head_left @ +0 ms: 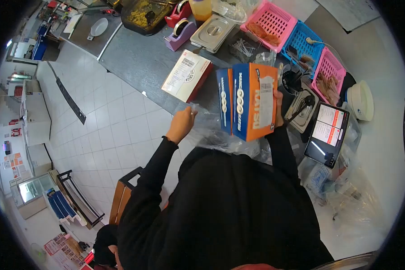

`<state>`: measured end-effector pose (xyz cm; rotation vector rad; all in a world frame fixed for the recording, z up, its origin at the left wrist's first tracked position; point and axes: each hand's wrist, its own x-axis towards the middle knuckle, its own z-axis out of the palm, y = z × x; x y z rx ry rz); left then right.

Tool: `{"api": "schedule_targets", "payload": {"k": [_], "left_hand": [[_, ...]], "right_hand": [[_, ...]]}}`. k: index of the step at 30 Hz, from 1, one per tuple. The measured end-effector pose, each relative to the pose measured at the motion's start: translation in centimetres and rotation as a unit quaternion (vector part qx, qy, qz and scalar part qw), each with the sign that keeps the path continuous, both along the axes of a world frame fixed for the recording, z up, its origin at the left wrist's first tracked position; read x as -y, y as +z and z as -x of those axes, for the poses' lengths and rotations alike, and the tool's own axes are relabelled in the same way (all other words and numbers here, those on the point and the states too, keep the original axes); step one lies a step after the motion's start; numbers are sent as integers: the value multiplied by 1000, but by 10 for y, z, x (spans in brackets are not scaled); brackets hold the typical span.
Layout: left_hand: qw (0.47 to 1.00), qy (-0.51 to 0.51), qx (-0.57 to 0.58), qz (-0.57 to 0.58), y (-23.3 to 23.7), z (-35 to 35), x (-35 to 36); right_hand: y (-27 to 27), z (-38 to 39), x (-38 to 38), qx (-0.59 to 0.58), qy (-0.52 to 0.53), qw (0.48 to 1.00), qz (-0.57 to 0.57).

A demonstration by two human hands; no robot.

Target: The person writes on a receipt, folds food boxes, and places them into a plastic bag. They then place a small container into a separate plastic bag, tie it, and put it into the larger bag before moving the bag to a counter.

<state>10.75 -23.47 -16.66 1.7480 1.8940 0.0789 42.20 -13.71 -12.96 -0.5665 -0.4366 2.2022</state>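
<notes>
My right hand is wrapped around the far right side of an orange and blue food box with a white label on top. A second blue and orange box is pressed flat against its left side. Beneath and in front of them spreads a clear plastic bag. The closed fingers of my left hand pinch the bag's left edge. Just beyond that hand, a white and red box with a printed receipt on its lid stands near the counter's edge.
Along the back of the grey counter are a purple tape dispenser, a lidded steel pan and a pink basket. To the right lies a tablet beside more plastic bags. Another person is at lower left.
</notes>
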Motion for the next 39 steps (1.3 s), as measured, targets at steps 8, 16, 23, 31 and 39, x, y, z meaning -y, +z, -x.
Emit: {"api": "schedule_targets", "payload": {"k": [8,16,23,31,39], "left_hand": [[472,431,708,299,13,-4,-58],[787,12,572,230,64,-108,-93],[933,-263,181,-166,123,-153,-68],[829,-189,353,-390,153,-133,-22],[580,302,710,260,-54,-99,22]], "right_hand": [[-57,3,38,41,226,970,76],[-37,-27,65,124,176,972,95],[-50,-62,78,185,43,977,99],[-22,-17,103,150,-122,975,114],[-12,25,88,116,-153,974,120]]}}
